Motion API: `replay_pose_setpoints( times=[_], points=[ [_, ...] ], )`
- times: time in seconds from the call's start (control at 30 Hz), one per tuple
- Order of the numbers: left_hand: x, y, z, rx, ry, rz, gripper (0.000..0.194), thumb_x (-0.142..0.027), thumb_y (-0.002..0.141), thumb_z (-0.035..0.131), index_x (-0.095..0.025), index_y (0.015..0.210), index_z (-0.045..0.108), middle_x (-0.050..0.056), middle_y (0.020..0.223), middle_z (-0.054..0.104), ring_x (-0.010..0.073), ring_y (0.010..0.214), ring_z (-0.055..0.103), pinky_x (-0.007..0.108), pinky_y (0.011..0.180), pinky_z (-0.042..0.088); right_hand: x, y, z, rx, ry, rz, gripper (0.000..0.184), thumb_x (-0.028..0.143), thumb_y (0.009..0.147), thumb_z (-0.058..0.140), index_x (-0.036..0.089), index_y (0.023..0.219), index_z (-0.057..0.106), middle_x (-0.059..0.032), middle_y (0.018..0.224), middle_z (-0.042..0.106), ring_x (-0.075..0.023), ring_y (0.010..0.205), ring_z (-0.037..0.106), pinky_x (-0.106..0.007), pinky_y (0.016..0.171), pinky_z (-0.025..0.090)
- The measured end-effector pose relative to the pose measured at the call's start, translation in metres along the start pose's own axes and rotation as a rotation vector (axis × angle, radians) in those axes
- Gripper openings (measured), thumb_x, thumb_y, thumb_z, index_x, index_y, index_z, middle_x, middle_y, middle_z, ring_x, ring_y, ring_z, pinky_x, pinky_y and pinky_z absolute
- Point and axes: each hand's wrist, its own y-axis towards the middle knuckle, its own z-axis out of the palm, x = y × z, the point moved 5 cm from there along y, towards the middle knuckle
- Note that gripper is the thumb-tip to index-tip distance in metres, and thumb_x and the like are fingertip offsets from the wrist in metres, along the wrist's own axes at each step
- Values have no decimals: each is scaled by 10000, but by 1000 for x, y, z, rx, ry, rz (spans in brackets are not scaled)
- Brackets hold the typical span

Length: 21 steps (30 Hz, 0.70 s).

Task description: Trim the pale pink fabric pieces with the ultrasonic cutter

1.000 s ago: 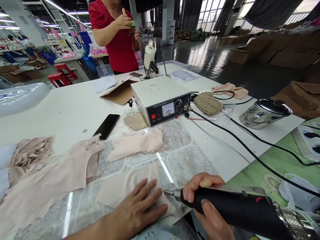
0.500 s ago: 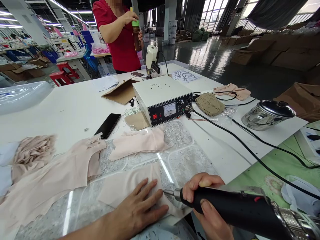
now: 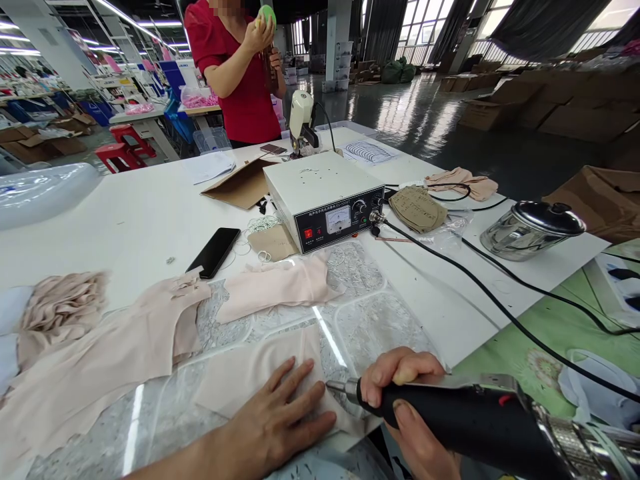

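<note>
My left hand (image 3: 283, 417) lies flat with its fingers spread, pressing on a pale pink fabric piece (image 3: 250, 370). That fabric rests on a clear-coated, grey stone-patterned mat (image 3: 380, 320). My right hand (image 3: 405, 400) is wrapped around the black body of a handheld ultrasonic welding tool (image 3: 465, 423). The tool's thin metal tip (image 3: 336, 386) points left, close by my left fingers at the fabric's right edge; whether it touches the cloth I cannot tell. Another pink fabric piece (image 3: 275, 290) lies farther up the mat, and a larger stack of pink fabric (image 3: 115, 340) spreads out at the left.
A white control box (image 3: 325, 193) stands mid-table, its black cable (image 3: 480, 293) running right. Around it are a phone (image 3: 214, 252), brown card templates (image 3: 417, 208) and a lidded steel pot (image 3: 533, 230). A person in red (image 3: 237, 87) stands across the table holding a bottle.
The person across the table has raised and tilted the bottle, so its green end now faces me. My hands and the welding tool have hardly moved; the view shifts very slightly.
</note>
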Motion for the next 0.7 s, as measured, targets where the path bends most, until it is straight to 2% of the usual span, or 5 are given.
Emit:
replay_pose_setpoints(
  times=[0.23, 0.43, 0.7],
  points=[
    [-1, -3, 5, 6, -22, -21, 295, -189, 964, 562, -275, 1241, 617, 64, 1307, 584, 324, 1375, 402, 513, 1115, 371, 1, 3, 1, -87, 31, 7, 109, 347, 917, 560, 271, 942, 487, 15, 807, 527, -129, 635, 549, -308, 600, 482],
    [-1, -5, 7, -12, -29, -11, 306, -187, 957, 570, -274, 1247, 614, 65, 1322, 572, 338, 1379, 393, 523, 1108, 376, -4, 8, 3, -56, 35, -43, 83, 315, 923, 540, 267, 961, 483, 16, 849, 510, -114, 622, 562, -306, 592, 512],
    [-2, -4, 7, 16, -34, 1, 320, -176, 965, 547, -257, 1267, 616, 69, 1304, 589, 366, 1403, 342, 538, 1092, 390, -9, 11, 3, -21, 39, -18, 96, 290, 919, 560, 260, 900, 470, 20, 840, 520, -116, 633, 568, -310, 611, 510]
  ],
)
